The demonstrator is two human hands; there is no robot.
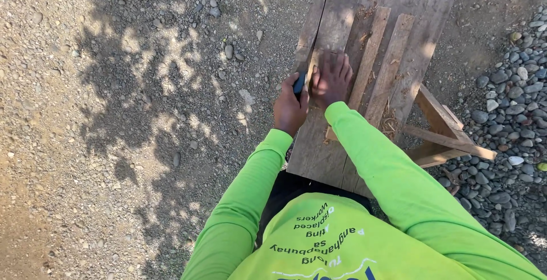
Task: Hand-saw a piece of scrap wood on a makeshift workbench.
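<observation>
- Under both hands lies a board (319, 137), resting flat on the wooden tabletop (410, 6).
- The left hand (290, 109) is clenched round a dark blue tool (299, 83) at the board's left edge; what kind of tool cannot be told.
- The right hand (332, 78) lies flat, fingers spread and released, pressing down on the board just beside the left hand.
- Between the two hands a thin pale strip (311, 69) shows; whether it belongs to the tool is unclear.
- Right of the right hand, two narrow slats (379, 58) lie side by side on the tabletop, running away from the person.
- Near the slats, wood shavings (390, 121) are scattered.
- Further right of the hands, a wooden brace (450, 135) juts out from under the tabletop.
- Left of the left hand is gravel ground (114, 115) dappled with leaf shadow.
- Well right of the hands, larger grey stones (507, 103) lie heaped.
- Both sleeves (376, 160) are bright green.
</observation>
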